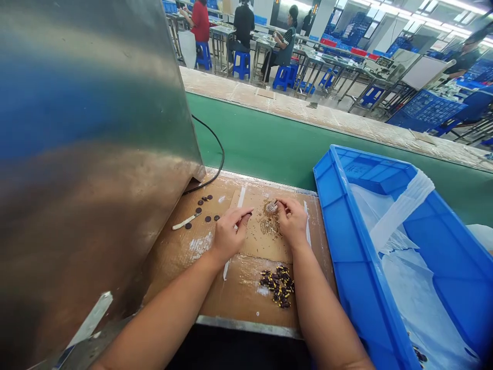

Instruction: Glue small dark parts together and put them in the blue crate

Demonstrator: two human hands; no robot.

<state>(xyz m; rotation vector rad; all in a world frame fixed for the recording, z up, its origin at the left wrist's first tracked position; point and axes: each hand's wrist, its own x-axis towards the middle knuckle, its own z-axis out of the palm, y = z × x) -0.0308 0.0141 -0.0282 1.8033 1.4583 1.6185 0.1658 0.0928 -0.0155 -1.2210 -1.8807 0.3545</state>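
My left hand is closed in a pinch over the cardboard sheet, with the edge of a small dark round piece showing at its fingertips. Opposite it, my right hand also pinches, beside a roughened, worn patch on the cardboard. What the right fingertips hold is too small to make out. Between my forearms lies a pile of small dark parts with yellow ends. Left of my left hand are several loose dark discs and a white-handled knife or similar tool.
A blue bin lined with white sheeting stands close on the right. A large metal housing walls off the left, with a black cable behind it. A green panel closes the back. Beyond it, people sit at benches.
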